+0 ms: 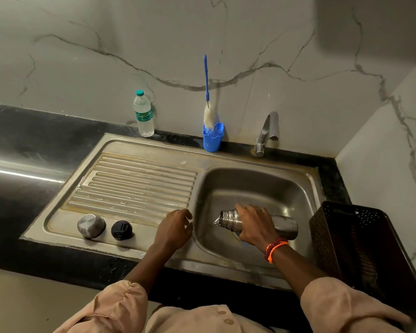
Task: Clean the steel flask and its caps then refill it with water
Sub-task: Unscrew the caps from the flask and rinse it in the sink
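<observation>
Head view: right hand grips the flask sideways over the sink, emptying it; left hand hovers loose. Caps wait on the drainboard. Brush likely next.

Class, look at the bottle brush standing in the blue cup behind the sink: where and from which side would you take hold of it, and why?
Grip the bottle brush by its blue handle, coming from above. It stands nearly upright against the wall, bristle end down in the blue cup, so only the thin handle stands free; a pinch there probably lifts it straight up and out.
</observation>
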